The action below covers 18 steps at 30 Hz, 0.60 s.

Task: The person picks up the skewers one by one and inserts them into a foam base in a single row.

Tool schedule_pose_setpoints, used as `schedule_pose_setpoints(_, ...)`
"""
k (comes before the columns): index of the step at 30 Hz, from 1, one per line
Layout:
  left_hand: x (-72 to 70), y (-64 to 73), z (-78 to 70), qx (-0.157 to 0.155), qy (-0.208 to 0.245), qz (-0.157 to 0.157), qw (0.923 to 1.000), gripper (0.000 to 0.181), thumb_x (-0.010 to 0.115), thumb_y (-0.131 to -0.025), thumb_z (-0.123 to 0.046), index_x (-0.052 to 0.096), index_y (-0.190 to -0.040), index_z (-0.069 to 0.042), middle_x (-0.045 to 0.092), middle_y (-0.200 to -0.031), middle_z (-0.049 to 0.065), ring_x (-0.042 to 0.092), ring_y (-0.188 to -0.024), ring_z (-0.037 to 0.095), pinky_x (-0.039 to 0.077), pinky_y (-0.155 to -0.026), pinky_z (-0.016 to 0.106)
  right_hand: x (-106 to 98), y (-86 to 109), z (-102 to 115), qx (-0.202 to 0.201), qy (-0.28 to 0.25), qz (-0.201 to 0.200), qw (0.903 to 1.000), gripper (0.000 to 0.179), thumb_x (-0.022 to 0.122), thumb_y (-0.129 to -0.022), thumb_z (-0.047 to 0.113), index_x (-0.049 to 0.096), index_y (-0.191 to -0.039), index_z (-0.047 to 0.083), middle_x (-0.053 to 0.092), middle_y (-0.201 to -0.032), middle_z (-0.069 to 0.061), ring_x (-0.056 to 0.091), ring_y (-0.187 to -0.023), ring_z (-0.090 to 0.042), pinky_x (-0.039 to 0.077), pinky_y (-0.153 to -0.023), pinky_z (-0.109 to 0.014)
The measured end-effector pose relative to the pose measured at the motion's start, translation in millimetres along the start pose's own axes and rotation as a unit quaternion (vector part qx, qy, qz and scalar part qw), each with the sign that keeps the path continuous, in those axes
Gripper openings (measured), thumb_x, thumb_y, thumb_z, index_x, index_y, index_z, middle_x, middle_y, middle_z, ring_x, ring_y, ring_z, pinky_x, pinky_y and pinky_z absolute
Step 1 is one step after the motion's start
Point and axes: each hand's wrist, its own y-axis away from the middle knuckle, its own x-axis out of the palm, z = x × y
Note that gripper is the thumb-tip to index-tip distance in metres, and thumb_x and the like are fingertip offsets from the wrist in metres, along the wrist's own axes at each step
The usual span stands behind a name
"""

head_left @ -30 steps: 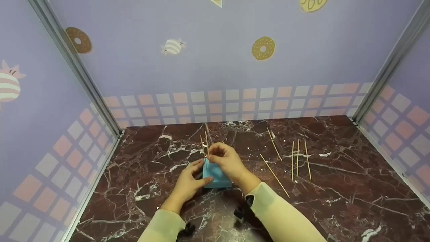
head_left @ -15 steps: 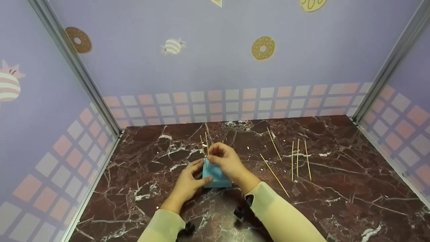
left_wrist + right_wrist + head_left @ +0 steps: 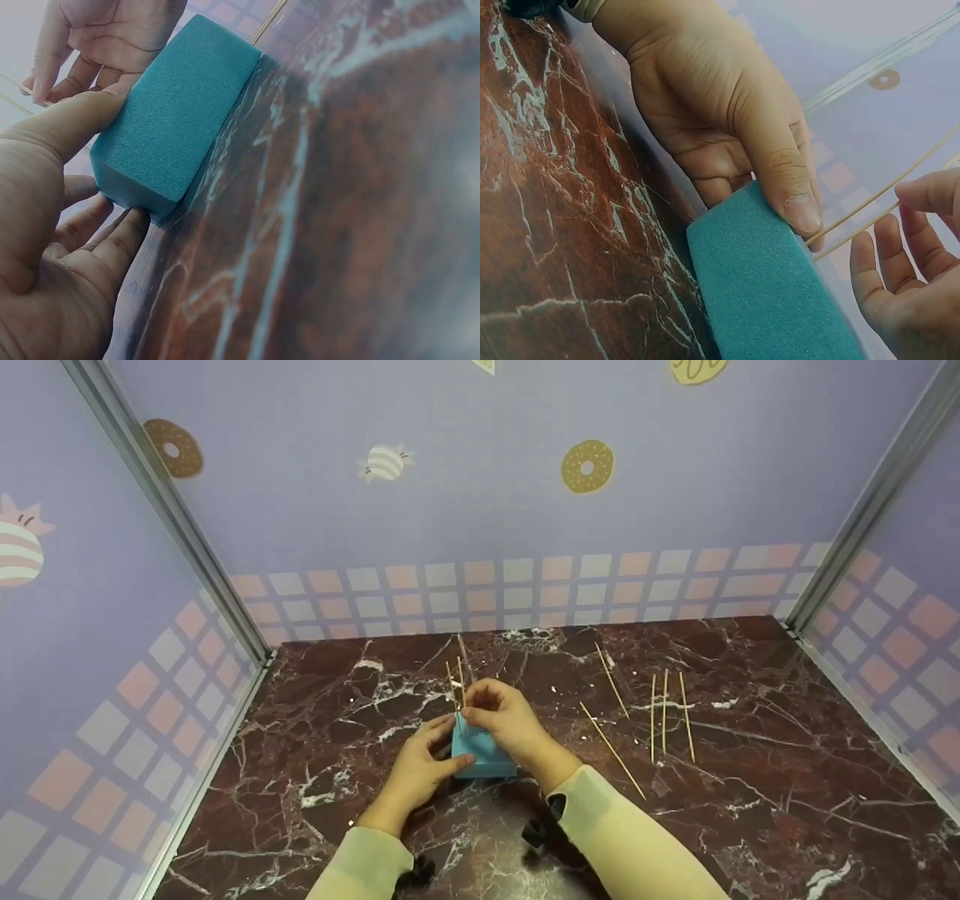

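A light blue foam block (image 3: pixel 484 761) stands on the dark marbled table. My left hand (image 3: pixel 420 769) grips its left side, the thumb on the near part and the fingers further back; the left wrist view shows fingers under the block's end. At the block's far left corner my right hand (image 3: pixel 510 724) pinches a thin wooden skewer (image 3: pixel 856 233), whose lower end meets the foam. Another skewer (image 3: pixel 451 679) stands upright just left of the pinched one. Small dark holes show in the block's top, which my right hand partly covers.
Several loose skewers (image 3: pixel 653 720) lie on the table (image 3: pixel 772 735) right of my hands, one slanting close to my right sleeve (image 3: pixel 630 840). Small white specks are scattered around. Lilac patterned walls (image 3: pixel 480 502) enclose the table at the back and sides.
The upper end of the pinched skewer sits slightly lower beside the standing one. Both hands and the block keep their places.
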Motion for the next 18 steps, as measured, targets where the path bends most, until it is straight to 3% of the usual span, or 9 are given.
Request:
schedule_pose_setpoints(9,0.2,-0.3,0.6,0.003,0.003,-0.005,1.0,0.087,0.093,-0.096,-0.015,0.047,-0.164,0.013,0.042,-0.175,0.03,0.05,-0.16,0.05,0.051,-0.129,0.045,-2,0.7,2,-0.001,0.004,0.003,1.0,0.024,0.078,-0.093,-0.003,0.069,-0.115,-0.007,0.072,-0.103,-0.006,0.065,-0.091,-0.014,0.06,-0.076,-0.021)
schedule_pose_setpoints(18,-1.6,-0.3,0.4,-0.001,-0.004,0.0,1.0,0.088,0.093,-0.097,-0.02,0.046,-0.166,0.011,0.041,-0.176,0.029,0.048,-0.162,0.05,0.052,-0.13,0.049,-13,5.8,9,-0.001,0.035,0.007,0.9994,0.027,0.08,-0.094,-0.004,0.071,-0.119,-0.005,0.073,-0.107,-0.004,0.067,-0.1,-0.016,0.06,-0.086,-0.023)
